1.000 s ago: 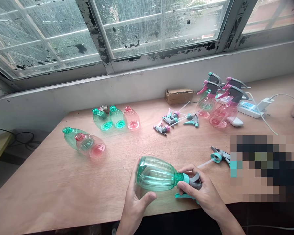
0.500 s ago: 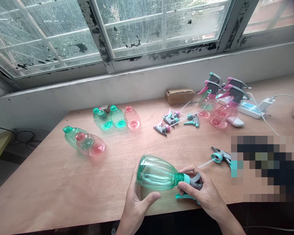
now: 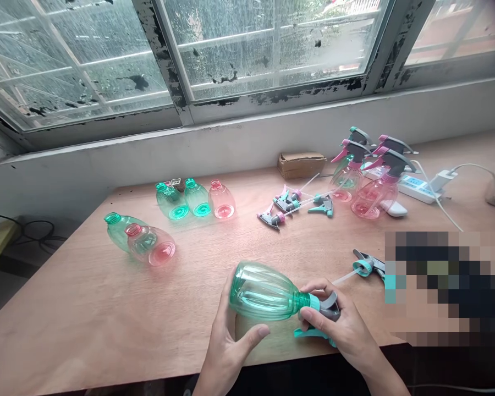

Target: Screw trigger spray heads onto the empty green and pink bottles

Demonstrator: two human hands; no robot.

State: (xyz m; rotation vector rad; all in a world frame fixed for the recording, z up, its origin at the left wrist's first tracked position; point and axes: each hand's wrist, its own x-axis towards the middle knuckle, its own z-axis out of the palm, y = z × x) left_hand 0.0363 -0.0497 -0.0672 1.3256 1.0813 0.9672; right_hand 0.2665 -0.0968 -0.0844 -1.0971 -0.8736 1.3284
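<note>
Here, the right hand (image 3: 338, 319) grips the sprayer (image 3: 330, 306) at the bottle (image 3: 264, 291)'s neck. The left hand (image 3: 227, 346), loosely open, backs its base, thumb off. Beyond sit other bottles (image 3: 223, 203).

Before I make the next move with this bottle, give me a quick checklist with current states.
1. Right hand gripping the spray head: ok, thumb and fingers close around it by the teal collar.
2. Left hand closed around the green bottle: not ok, it backs the base end with its thumb spread.
3. Collar on the bottle neck: ok, it sits there; tightness cannot tell.
4. Bottle upright: not ok, tipped sideways, neck toward the right hand.
5. Loose trigger sprayer clear of the right hand: cannot tell, its tube reaches the hand's outline.
</note>
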